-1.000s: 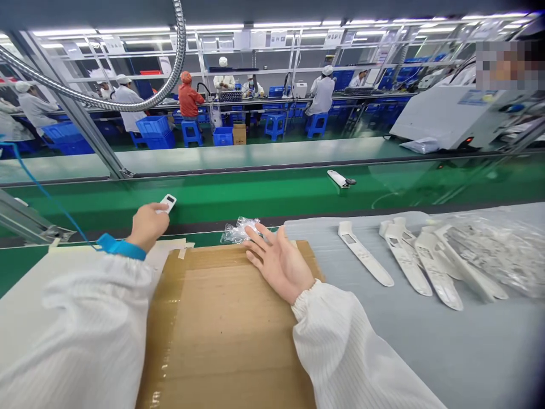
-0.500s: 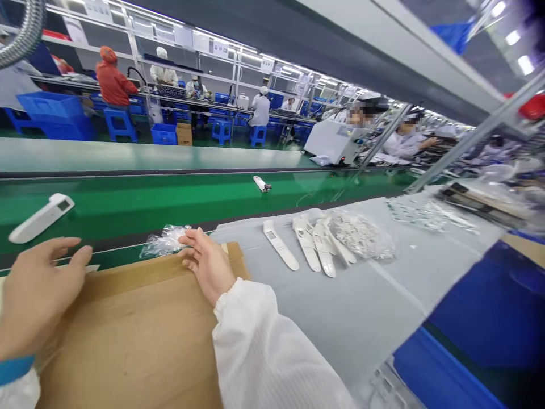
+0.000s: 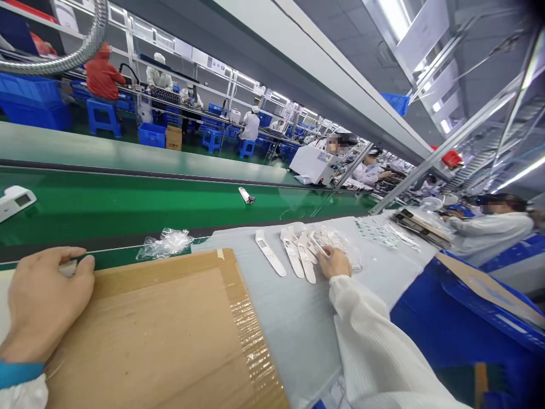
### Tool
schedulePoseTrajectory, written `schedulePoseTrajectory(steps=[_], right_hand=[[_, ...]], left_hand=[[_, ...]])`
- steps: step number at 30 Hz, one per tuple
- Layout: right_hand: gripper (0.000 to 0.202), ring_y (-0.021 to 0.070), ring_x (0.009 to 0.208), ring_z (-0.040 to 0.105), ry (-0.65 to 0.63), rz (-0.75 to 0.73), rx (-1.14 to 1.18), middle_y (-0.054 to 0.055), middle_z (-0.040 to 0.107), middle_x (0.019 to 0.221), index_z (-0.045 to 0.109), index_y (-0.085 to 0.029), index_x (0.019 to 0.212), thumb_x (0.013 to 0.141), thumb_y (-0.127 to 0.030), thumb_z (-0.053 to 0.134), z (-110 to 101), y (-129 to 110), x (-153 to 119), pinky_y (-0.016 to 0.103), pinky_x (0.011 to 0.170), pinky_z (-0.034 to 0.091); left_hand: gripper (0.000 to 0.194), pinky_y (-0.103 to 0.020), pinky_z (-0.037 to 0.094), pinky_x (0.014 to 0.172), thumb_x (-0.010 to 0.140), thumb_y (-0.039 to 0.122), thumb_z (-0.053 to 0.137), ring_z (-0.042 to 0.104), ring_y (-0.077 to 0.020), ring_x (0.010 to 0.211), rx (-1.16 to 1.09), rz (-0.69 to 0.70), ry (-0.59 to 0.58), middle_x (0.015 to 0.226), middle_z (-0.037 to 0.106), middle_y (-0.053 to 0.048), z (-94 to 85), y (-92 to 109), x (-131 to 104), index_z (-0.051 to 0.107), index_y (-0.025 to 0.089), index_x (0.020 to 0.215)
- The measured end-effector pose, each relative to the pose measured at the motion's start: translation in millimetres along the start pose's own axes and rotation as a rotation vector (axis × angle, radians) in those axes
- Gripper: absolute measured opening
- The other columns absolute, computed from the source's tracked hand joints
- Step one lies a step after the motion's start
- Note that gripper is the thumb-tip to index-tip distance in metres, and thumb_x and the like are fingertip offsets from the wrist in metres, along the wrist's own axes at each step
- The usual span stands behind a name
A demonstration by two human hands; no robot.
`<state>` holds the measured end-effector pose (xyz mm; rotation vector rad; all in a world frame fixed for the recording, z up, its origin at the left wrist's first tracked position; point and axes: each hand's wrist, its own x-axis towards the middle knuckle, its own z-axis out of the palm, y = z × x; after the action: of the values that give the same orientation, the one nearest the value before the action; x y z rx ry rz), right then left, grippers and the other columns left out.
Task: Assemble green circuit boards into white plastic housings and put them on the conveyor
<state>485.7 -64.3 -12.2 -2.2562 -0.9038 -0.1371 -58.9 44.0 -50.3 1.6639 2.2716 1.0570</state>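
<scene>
The right hand [image 3: 336,263], earlier palm-up above the cardboard [image 3: 162,329] near the crumpled clear plastic [image 3: 166,245], is now over on the grey sheet [image 3: 276,318], its fingers at the right end of the white shells [image 3: 293,258]. The left hand [image 3: 49,301], which first touches the white device [image 3: 15,202] on the green belt [image 3: 170,201], is now off it, at the cardboard's far left. The view has swung right, bringing in a seated person [image 3: 496,230]
</scene>
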Motion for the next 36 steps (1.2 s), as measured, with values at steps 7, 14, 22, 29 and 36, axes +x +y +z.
schedulePoseTrajectory(steps=[7, 14, 22, 29, 36], right_hand=[[0.024, 0.027, 0.099, 0.059, 0.069, -0.297, -0.045, 0.012, 0.063, 0.103, 0.067, -0.018, 0.099, 0.084, -0.032, 0.053, 13.0, -44.5, -29.0, 0.04, 0.092, 0.044], [0.025, 0.0284, 0.092, 0.064, -0.234, -0.942, -0.284, 0.009, 0.069, 0.098, 0.067, -0.025, 0.1, 0.098, -0.042, 0.047, 53.4, -102.9, -127.9, 0.042, 0.078, 0.046], [0.03, 0.0348, 0.102, 0.064, -0.236, -0.623, -0.434, 0.015, 0.07, 0.107, 0.067, -0.02, 0.103, 0.096, -0.042, 0.048, 60.0, -93.9, -112.3, 0.05, 0.089, 0.042], [0.042, 0.0361, 0.121, 0.057, -0.227, -0.136, -0.471, 0.019, 0.059, 0.133, 0.063, -0.019, 0.118, 0.094, -0.048, 0.045, 38.2, -54.7, -43.8, 0.055, 0.1, 0.039], [0.019, 0.0383, 0.098, 0.068, -0.306, 0.002, -0.404, 0.019, 0.073, 0.096, 0.068, -0.022, 0.083, 0.08, -0.041, 0.065, 17.4, -9.4, 8.7, 0.049, 0.088, 0.05]], left_hand=[[0.036, -0.051, 0.048, 0.102, 0.081, 0.04, 0.047, 0.057, -0.0366, 0.12, 0.053, 0.022, -0.03, 0.11, 0.069, -0.016, -13.1, 17.4, -7.6, 0.068, 0.014, 0.095], [0.033, -0.051, 0.048, 0.102, 0.081, 0.036, 0.05, 0.059, -0.0362, 0.116, 0.006, 0.039, -0.011, 0.106, 0.069, -0.016, -10.3, 12.7, -9.4, 0.069, 0.012, 0.095], [0.031, -0.05, 0.048, 0.101, 0.082, 0.032, 0.051, 0.057, -0.0354, 0.115, -0.006, 0.06, -0.011, 0.105, 0.069, -0.016, -8.5, 11.1, -9.8, 0.069, 0.012, 0.097], [0.032, -0.048, 0.047, 0.101, 0.081, 0.034, 0.049, 0.056, -0.0345, 0.115, -0.033, 0.071, 0.001, 0.105, 0.068, -0.016, -8.5, 10.5, -11.5, 0.068, 0.012, 0.096], [0.034, -0.048, 0.047, 0.101, 0.081, 0.038, 0.047, 0.055, -0.0339, 0.115, -0.039, 0.07, -0.013, 0.106, 0.067, -0.016, -4.3, 5.5, -10.8, 0.066, 0.015, 0.097]])
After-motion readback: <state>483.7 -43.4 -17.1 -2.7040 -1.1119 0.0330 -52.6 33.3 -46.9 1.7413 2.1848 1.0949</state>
